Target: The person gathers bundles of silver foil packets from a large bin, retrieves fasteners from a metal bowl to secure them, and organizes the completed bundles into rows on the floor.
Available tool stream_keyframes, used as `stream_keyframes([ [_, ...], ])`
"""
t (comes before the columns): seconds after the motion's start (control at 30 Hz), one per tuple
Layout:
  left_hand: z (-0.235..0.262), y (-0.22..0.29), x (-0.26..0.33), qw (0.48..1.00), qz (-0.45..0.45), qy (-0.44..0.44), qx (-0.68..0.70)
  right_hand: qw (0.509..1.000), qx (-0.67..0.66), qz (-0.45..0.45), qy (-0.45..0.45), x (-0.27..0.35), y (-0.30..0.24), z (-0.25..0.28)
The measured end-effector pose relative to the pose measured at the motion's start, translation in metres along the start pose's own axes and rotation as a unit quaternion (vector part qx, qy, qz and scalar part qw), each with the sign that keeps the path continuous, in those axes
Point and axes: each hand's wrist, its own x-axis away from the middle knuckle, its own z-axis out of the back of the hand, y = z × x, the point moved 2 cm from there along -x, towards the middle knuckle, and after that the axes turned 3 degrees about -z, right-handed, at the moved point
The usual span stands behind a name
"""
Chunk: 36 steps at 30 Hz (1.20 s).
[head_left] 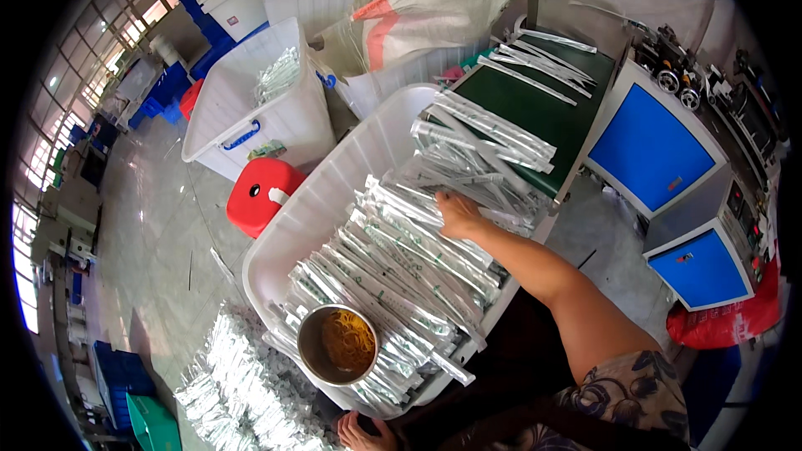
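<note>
The right hand [458,214] lay palm down on the long silver-wrapped packets [401,259] stacked in the white tub [334,175], its fingers spread flat on the top ones and closed around nothing. The packets ran with their long axis slanting from upper left to lower right, crosswise under the fingers, with more heaped on the green conveyor [535,104] just beyond. The left hand [361,433] sat low at the tub's near rim, well away from the packets; whether it was open or closed was hard to tell there. A metal bowl of rubber bands [338,344] rested on the packets between the hands.
</note>
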Motion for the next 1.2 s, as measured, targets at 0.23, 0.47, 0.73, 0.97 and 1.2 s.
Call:
stream_keyframes([
  [0.23,-0.003,-0.002,-0.002,1.0,-0.004,0.008,-0.005,0.993,-0.011,-0.097,-0.058,-0.007,-0.005,0.002],
  [0.47,-0.003,-0.005,0.004,1.0,0.0,0.0,-0.001,0.985,0.162,-0.055,0.015,-0.009,-0.001,0.02],
  [0.73,-0.017,-0.023,0.016,0.999,-0.022,0.015,-0.048,0.975,0.191,-0.034,0.111,-0.006,-0.018,-0.012],
  [0.97,0.003,0.003,-0.004,0.999,0.019,0.026,0.02,0.995,0.071,-0.065,-0.036,-0.016,-0.01,0.035],
  [1.2,0.024,0.044,-0.033,0.933,-0.01,0.061,0.354,0.994,-0.102,0.001,-0.027,0.013,-0.014,0.114],
])
